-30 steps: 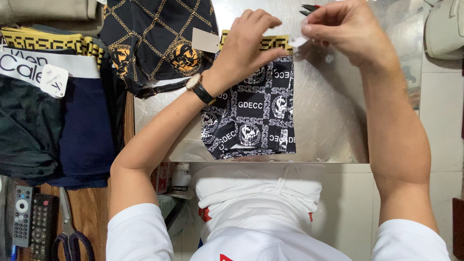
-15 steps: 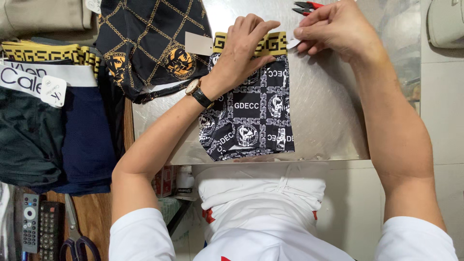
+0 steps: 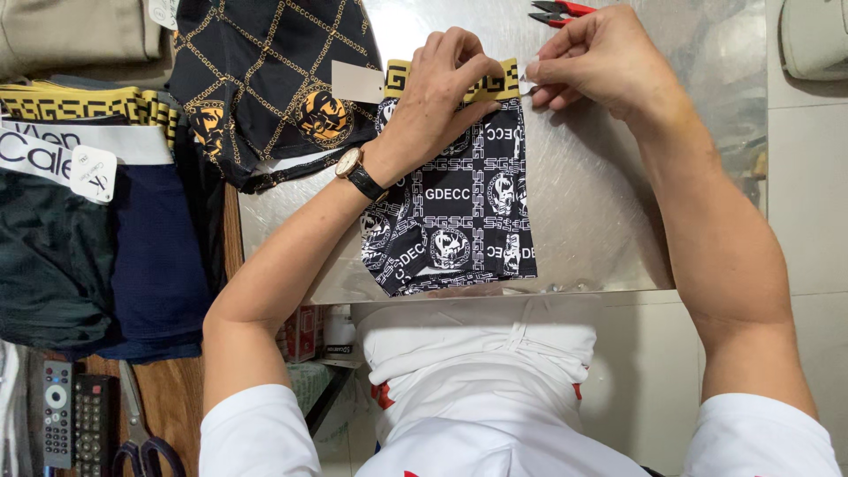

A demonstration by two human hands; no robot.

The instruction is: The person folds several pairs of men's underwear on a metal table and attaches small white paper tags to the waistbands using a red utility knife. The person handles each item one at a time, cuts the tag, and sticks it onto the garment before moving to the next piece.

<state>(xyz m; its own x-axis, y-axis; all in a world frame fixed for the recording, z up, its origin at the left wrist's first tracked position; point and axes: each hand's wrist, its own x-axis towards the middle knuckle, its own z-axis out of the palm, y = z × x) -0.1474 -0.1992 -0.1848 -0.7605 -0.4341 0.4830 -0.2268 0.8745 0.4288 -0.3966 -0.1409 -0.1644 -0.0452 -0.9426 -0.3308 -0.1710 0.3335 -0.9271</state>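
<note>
Head view: your left hand [image 3: 439, 99] presses the yellow waistband of the black-and-white patterned boxer briefs [image 3: 459, 203] flat on the shiny metal table [image 3: 601, 203]; your right hand [image 3: 601, 62] pinches a small white tag [image 3: 527, 86] at the band's end. Keep the fabric taut.

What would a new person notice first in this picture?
First, the black-and-white patterned shorts lying flat on the shiny metal table, centre. The left hand presses their yellow waistband, while the right hand pinches a small white tag at its end. Red-handled snips lie at the top edge.
</note>
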